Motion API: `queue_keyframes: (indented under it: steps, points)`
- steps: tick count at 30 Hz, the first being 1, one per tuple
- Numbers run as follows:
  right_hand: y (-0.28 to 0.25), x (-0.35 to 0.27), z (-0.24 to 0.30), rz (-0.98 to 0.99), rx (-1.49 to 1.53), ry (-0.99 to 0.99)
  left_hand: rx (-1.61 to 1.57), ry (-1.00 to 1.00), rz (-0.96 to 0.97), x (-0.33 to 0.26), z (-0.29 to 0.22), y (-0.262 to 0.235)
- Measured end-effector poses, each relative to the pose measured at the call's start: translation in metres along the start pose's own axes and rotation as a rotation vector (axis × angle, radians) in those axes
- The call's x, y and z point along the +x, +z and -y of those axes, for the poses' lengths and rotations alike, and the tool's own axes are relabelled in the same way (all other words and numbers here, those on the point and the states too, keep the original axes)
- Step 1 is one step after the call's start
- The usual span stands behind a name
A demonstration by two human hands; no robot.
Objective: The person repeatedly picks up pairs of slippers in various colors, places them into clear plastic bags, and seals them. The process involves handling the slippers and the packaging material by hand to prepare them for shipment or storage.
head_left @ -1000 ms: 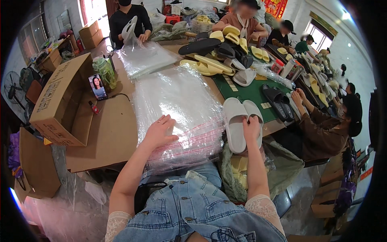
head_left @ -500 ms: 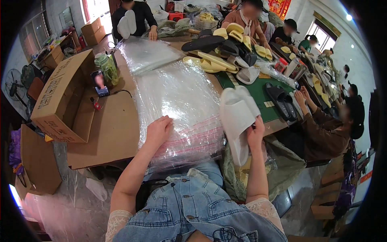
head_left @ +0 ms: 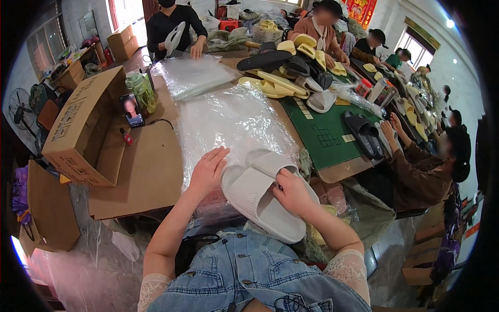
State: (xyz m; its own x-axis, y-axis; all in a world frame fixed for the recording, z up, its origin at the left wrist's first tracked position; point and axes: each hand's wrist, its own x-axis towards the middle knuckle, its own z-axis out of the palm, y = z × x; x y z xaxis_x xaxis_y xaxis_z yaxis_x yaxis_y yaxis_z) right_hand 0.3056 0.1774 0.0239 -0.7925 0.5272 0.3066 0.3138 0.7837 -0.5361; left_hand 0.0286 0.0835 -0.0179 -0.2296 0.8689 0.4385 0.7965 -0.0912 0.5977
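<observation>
Head view: the right hand (head_left: 292, 193) has a pair of pale grey slippers (head_left: 273, 210) gripped around the straps, and they're over the near right part of the clear bags (head_left: 228, 119) piled on the worktop (head_left: 150, 182). Left hand (head_left: 209, 169) is loose, fingers stretched out, nothing in it; can't tell if it's resting on the bags or just above. The slippers are just to its right, long axis on a slant: toes up-left, right beside the left hand, heels down-right. Right hand's the nearer one, obviously, since it's the one gripping.
</observation>
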Motion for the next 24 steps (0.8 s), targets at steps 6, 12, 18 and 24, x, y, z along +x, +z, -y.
queue_keyframes:
  steps: [6, 12, 18, 24]
  points:
    - [0.031, 0.027, -0.003, -0.071, -0.08, 0.011, -0.014, 0.161, 0.068, 0.0, -0.018, -0.002]
    - [0.075, 0.071, -0.025, -0.186, -0.115, 0.07, -0.126, 0.121, 0.178, 0.002, -0.018, -0.015]
    - [0.107, 0.095, -0.018, -0.135, -0.051, 0.104, -0.096, 0.199, 0.198, 0.002, -0.01, -0.016]
    - [0.103, 0.123, -0.046, -0.413, -0.148, 0.06, -0.166, 0.156, 0.122, 0.0, -0.015, -0.016]
